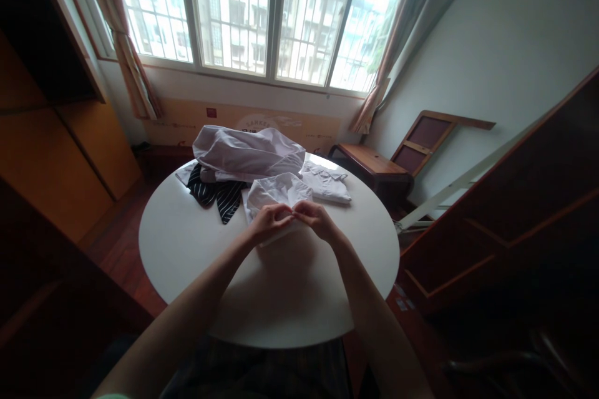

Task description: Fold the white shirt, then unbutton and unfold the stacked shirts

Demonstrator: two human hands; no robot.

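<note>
A folded white shirt [276, 190] lies on the round white table [187, 243] in front of me. My left hand [269, 221] and my right hand [314, 217] meet at its near edge, fingertips touching each other and pinching the white cloth. Behind it rests a heap of white garments [246, 153] on top of a dark striped garment [218, 194]. Another folded white shirt [325, 182] lies to the right of the first one.
A barred window [262, 12] with curtains fills the far wall. A wooden bench [369, 165] and a leaning wooden frame [433, 137] stand at the right. Dark wooden furniture [515, 224] crowds the right side, and a wooden cabinet [47, 137] the left.
</note>
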